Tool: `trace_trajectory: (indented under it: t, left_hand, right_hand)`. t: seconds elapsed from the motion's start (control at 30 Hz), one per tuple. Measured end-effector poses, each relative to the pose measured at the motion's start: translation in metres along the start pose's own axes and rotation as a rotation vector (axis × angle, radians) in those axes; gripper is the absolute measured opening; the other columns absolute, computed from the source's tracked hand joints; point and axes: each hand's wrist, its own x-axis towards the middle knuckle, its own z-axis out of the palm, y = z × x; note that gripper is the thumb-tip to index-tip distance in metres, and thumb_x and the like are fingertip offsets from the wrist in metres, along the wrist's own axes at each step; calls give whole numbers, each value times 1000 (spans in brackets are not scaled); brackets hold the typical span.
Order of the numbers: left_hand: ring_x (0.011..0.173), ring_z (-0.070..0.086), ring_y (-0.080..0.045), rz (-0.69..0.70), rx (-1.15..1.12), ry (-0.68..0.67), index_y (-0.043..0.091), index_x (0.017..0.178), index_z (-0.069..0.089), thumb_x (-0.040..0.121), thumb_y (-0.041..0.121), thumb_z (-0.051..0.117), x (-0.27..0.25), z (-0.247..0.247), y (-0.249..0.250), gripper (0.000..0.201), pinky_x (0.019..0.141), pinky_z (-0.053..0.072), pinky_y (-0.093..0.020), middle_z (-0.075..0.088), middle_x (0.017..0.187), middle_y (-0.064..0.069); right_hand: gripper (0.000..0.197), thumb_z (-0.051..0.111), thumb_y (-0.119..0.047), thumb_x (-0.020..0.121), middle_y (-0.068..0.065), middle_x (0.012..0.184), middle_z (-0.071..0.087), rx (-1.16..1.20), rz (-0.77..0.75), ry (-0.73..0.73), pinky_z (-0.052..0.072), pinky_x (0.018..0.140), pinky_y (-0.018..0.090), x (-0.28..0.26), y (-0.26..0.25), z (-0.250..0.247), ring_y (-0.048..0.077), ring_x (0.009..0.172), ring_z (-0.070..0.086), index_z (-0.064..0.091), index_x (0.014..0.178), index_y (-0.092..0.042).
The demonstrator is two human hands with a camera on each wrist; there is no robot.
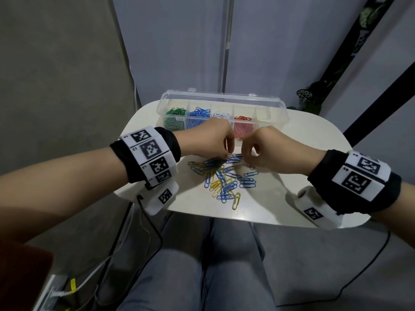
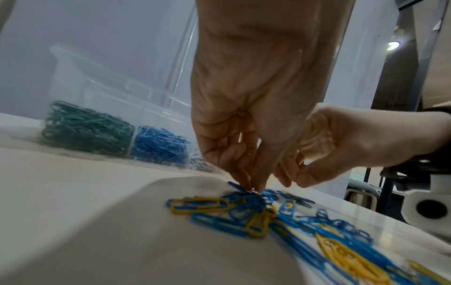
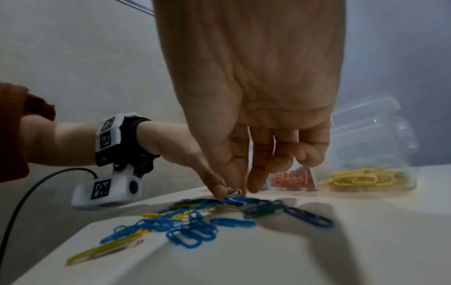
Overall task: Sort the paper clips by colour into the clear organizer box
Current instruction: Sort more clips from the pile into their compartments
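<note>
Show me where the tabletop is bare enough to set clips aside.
Bare: the table's right side between the loose clip pile and right edge, and the near-right corner. Crowded: the centre, where left hand and right hand work before the organizer box.

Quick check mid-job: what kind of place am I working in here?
Probably an indoor room or office corner set up for recording, not a workshop. A seated person works at a small white rounded table holding a clear organizer box and loose paper clips, with pale wall panels and trailing cables.

A small white rounded table stands on grey floor before pale panelled walls.
</note>
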Motion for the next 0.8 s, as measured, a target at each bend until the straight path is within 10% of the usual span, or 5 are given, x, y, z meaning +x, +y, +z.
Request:
trace_trajectory:
  t: [0.33,0.53,0.7,0.8]
  left_hand:
    - [68,53,-17,-12,31,-88,2,83,69,81,10,66,5,3,8,10,65,45,-31,67,77,-10]
    - [57,50,-5,-10,-45,-109,7,74,66,81,10,65,-1,1,-2,7,51,38,-11,63,69,-2]
    - [56,50,-4,-25,-166,-118,4,80,70,81,10,66,-6,-3,-7,7,55,40,-14,64,68,0]
    - [56,51,-8,-59,-249,-121,3,81,70,80,9,67,-10,-6,-8,7,55,43,-20,65,69,-4]
  right_hand:
    - [7,69,-7,75,1,75,67,-10,34,111,42,62,28,4,5,-3,16,65,51,72,79,-12]
    - [28,70,-1,73,-6,53,50,271,194,163,35,52,19,6,7,-1,8,50,41,56,56,-17]
    - [18,75,2,76,26,78,69,727,305,132,47,53,27,6,3,6,25,63,59,68,92,4]
    - [13,73,6,75,22,70,69,731,288,148,46,52,26,8,2,8,24,57,58,69,88,5]
